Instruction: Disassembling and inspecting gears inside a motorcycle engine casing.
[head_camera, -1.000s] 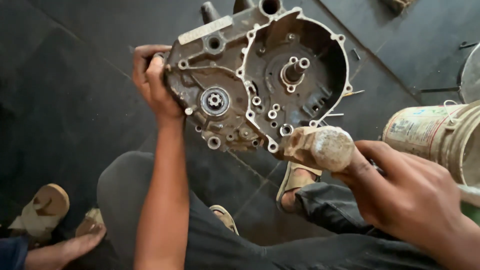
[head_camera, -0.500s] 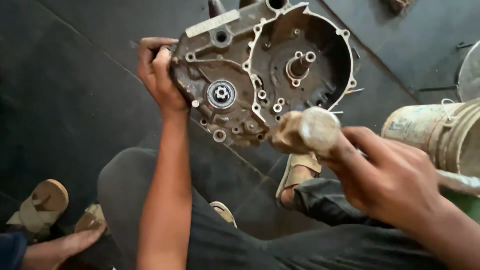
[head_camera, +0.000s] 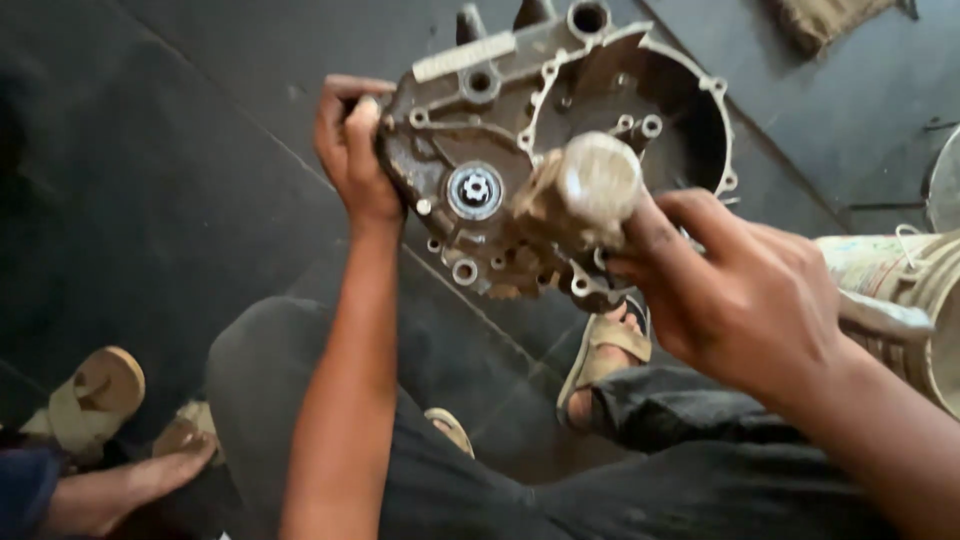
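Engine crankcase half (head_camera: 560, 150) being held up over the lap, left hand (head_camera: 350, 150) fingers gripping its edge for steadiness, right hand (head_camera: 740, 290) fingers wrapped around a hammer (head_camera: 590, 185) against its face.

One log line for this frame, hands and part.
left hand: grips engine casing edge | right hand: holds hammer against casing

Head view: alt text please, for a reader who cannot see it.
A person's left hand grips the edge of a grimy metal engine casing, while the right hand holds a round-headed tool against it, above a dark floor; a paint-stained bucket stands at right.
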